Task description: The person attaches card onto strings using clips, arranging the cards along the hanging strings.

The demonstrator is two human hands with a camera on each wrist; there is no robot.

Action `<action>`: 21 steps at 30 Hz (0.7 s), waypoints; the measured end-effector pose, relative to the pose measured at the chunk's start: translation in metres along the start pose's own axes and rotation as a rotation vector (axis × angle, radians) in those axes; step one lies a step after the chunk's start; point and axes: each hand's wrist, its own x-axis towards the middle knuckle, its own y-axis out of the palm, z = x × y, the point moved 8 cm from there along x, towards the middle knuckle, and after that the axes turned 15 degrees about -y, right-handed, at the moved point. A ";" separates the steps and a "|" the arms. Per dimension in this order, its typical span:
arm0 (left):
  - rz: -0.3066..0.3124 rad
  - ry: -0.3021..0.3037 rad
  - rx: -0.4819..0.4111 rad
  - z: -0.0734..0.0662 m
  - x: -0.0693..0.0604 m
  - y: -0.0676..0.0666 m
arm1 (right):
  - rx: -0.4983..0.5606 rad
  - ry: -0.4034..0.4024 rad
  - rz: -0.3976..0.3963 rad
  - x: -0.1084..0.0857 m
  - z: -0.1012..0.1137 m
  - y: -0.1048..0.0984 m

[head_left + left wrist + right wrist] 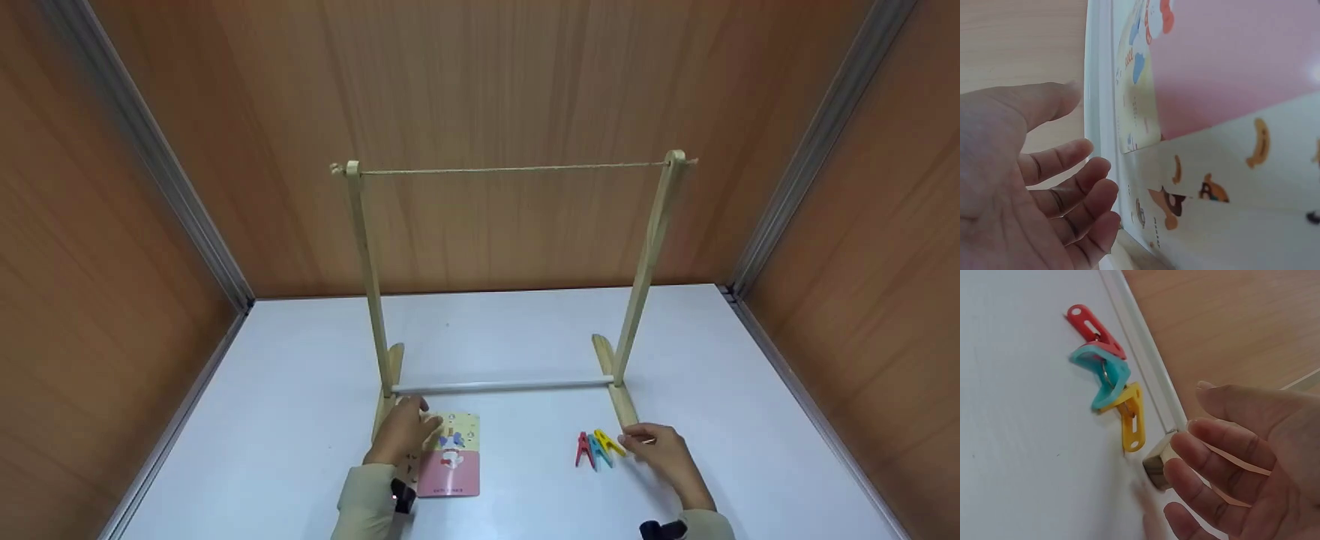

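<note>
A pink-and-yellow printed card (457,476) lies on the table in front of the rack. Partly under it, a white card with banana and animal prints (1224,140) shows in the left wrist view; my left arm hides much of it in the head view. My left hand (405,431) hovers over these cards with loosely bent fingers, holding nothing. Three clothespins lie close together: red (584,450), blue (598,451) and yellow (610,442). Just right of them is my right hand (664,454), fingers relaxed and apart, with nothing in its grasp.
Behind the cards stands a wooden rack (645,277) with a string (510,169) tied between its two posts. A white rod (502,387) joins the posts low down, near the feet. Wood-grain panels (510,232) enclose the white table (300,420) at the back and sides.
</note>
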 end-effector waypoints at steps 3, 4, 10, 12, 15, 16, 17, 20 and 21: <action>0.054 -0.052 -0.026 0.010 0.009 0.002 | -0.039 0.098 -0.044 -0.002 -0.011 0.006; 0.073 -0.072 -0.037 0.012 0.009 0.003 | -0.047 0.126 -0.057 -0.002 -0.014 0.007; 0.101 -0.067 -0.070 0.014 0.011 0.007 | -0.041 0.174 -0.071 -0.005 -0.021 0.009; 0.108 -0.073 -0.077 0.015 0.012 0.008 | -0.037 0.169 -0.072 -0.005 -0.021 0.010; 0.117 -0.087 -0.081 0.016 0.013 0.010 | -0.032 0.165 -0.074 -0.006 -0.022 0.011; 0.121 -0.092 -0.082 0.016 0.013 0.011 | -0.029 0.167 -0.076 -0.006 -0.023 0.012; 0.126 -0.099 -0.085 0.017 0.013 0.012 | -0.028 0.169 -0.074 -0.006 -0.023 0.012; 0.138 -0.107 -0.086 0.018 0.013 0.013 | -0.021 0.184 -0.072 -0.006 -0.026 0.015; 0.140 -0.108 -0.085 0.019 0.013 0.014 | -0.019 0.188 -0.070 -0.006 -0.026 0.015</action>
